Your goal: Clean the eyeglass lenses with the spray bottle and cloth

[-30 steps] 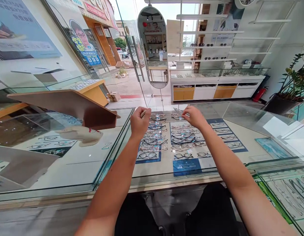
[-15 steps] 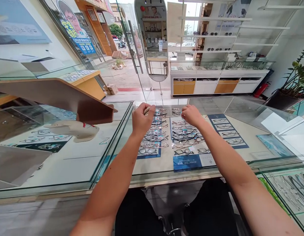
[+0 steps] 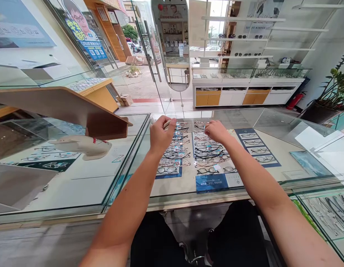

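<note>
Over the far part of the glass showcase (image 3: pixel 188 200), my left hand (image 3: pixel 161 135) is closed around a small pale beige item (image 3: pixel 166 125); the fingers cover most of it, so its kind does not show. My right hand (image 3: pixel 215 130) is closed, knuckles up, above the far end of the right-hand group of glasses. Its fingertips are hidden, and I cannot make out anything in them. Rows of eyeglasses (image 3: pixel 209 152) lie beneath and between the hands, several with small tags. Another column of eyeglasses (image 3: pixel 176 155) lies below my left hand.
A blue-and-white card (image 3: pixel 212 183) lies at the near side, and a blue card of glasses (image 3: pixel 256 147) to the right. On the left are a brown wooden stand (image 3: pixel 105 120) and a pale hand-shaped display (image 3: pixel 96 148). A tall mirror (image 3: pixel 172 44) stands beyond.
Both hands stay almost in place, still closed. The right hand has shifted very slightly; the view has tilted a little. The glasses lie as before.
</note>
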{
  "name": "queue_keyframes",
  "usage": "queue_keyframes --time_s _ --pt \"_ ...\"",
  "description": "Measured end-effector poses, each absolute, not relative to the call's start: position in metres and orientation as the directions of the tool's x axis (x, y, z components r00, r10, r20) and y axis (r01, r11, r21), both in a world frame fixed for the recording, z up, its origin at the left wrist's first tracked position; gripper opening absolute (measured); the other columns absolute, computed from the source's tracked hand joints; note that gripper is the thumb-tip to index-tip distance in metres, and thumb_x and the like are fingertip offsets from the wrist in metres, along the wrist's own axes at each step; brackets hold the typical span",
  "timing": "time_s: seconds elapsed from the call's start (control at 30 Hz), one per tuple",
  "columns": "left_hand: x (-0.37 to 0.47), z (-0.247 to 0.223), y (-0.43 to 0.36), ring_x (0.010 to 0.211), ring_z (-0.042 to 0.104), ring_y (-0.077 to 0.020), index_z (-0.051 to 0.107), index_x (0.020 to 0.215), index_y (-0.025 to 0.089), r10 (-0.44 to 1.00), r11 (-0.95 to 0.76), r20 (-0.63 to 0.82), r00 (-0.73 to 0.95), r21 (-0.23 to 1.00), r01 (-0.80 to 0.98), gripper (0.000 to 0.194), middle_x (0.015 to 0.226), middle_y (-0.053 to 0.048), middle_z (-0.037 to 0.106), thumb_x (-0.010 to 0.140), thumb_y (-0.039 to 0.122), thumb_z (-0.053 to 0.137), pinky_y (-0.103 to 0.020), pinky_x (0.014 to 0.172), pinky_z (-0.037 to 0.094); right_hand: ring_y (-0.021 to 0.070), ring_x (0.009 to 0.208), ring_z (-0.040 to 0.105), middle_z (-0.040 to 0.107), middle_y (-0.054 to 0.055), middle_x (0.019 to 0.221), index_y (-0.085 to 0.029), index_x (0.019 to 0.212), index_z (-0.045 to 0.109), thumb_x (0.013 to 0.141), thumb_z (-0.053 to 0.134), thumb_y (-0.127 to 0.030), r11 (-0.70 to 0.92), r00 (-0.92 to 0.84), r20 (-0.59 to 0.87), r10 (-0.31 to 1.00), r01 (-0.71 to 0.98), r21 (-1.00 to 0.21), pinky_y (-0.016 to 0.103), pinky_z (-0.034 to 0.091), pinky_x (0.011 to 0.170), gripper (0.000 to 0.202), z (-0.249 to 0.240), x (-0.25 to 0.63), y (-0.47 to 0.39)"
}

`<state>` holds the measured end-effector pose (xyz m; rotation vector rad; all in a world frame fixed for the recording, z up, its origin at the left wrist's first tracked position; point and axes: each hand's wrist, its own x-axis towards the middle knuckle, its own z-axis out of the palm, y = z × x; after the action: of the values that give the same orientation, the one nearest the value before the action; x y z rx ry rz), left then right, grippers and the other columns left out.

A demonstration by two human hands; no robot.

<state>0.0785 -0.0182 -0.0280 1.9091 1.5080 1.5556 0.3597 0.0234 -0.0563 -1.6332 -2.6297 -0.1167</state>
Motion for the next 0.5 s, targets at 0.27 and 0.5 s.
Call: queue_keyframes --time_s 0.27,0.5 --pt "0.078 -0.029 -0.018 0.068 0.054 -0.0173 0.063 0.086 0.023 0.800 -0.444 0.594 -0.081 0.678 0.586 0.034 0.070 0.002 0.063 0.101 0.053 0.062 -0.032 0.070 0.043 0.0309 0.118 0.073 0.088 0.013 0.125 -0.020 0.119 0.087 0.110 0.058 -0.027 0.336 -0.303 0.200 0.932 0.930 -0.153 0.038 0.049 0.091 0.031 -0.050 0.369 0.017" --pt "0.075 -0.033 -0.014 0.066 0.054 -0.0177 0.060 0.085 0.023 0.771 -0.469 0.637 0.001 0.567 0.677 0.031 0.069 0.001 0.060 0.105 0.047 0.064 -0.034 0.071 0.041 0.0299 0.114 0.078 0.087 0.011 0.129 -0.024 0.135 0.084 0.108 0.057 -0.028 0.033 -0.009 0.110 0.994 0.975 -0.222 0.037 0.054 0.090 0.039 -0.047 0.366 0.035"
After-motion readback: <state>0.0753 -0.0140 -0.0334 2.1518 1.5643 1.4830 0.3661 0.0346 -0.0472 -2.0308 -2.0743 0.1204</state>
